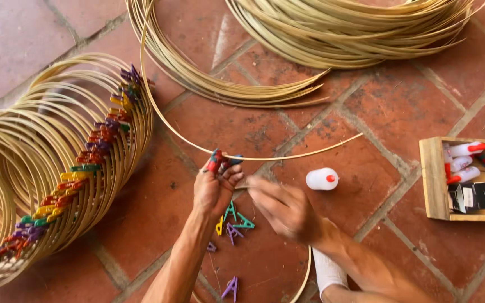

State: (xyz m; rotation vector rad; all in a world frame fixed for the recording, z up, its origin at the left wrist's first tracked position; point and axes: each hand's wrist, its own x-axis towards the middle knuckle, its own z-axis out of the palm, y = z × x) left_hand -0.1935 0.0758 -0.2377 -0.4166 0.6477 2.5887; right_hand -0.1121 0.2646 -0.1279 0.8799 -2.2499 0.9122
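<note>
My left hand point(214, 188) pinches a red clothes peg point(215, 160) onto a thin bamboo strip point(169, 132) bent into a large hoop, with a blue peg point(235, 160) right beside it on the strip. My right hand point(284, 207) hovers just right of the left, fingers curled and blurred, close to the strip's overlap; what it holds I cannot tell. Loose coloured pegs point(234, 221) lie on the floor under my hands.
A row of finished bamboo hoops point(57, 168) clamped with coloured pegs leans at the left. Bundles of loose bamboo strips point(321, 33) lie at the top. A white glue bottle point(321, 179) lies on the red tiles. A wooden box point(432, 179) with more bottles sits at the right.
</note>
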